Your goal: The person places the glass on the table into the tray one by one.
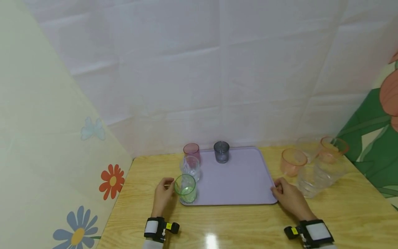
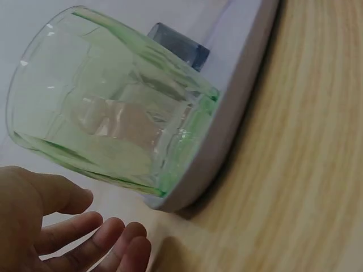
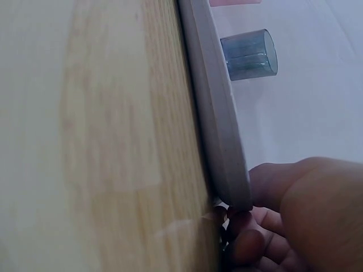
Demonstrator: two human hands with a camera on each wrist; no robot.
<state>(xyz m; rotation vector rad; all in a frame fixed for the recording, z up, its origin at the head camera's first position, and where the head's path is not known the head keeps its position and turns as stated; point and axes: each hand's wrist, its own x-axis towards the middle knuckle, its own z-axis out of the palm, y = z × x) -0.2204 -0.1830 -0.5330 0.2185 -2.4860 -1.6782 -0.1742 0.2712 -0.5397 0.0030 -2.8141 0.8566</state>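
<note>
A pale purple tray lies on the wooden table. My right hand pinches its near right corner; the right wrist view shows the thumb at the rim and fingers curled beneath. My left hand is beside the tray's near left corner, its fingers loosely bent and apart from the green glass in the left wrist view. Along the tray's left side stand that green glass, a clear glass and a pink glass. A dark grey glass stands at the back edge.
To the right of the tray, an orange glass, another orange-rimmed glass and several clear glasses crowd together, close to my right hand. A white cloth hangs behind the wooden table.
</note>
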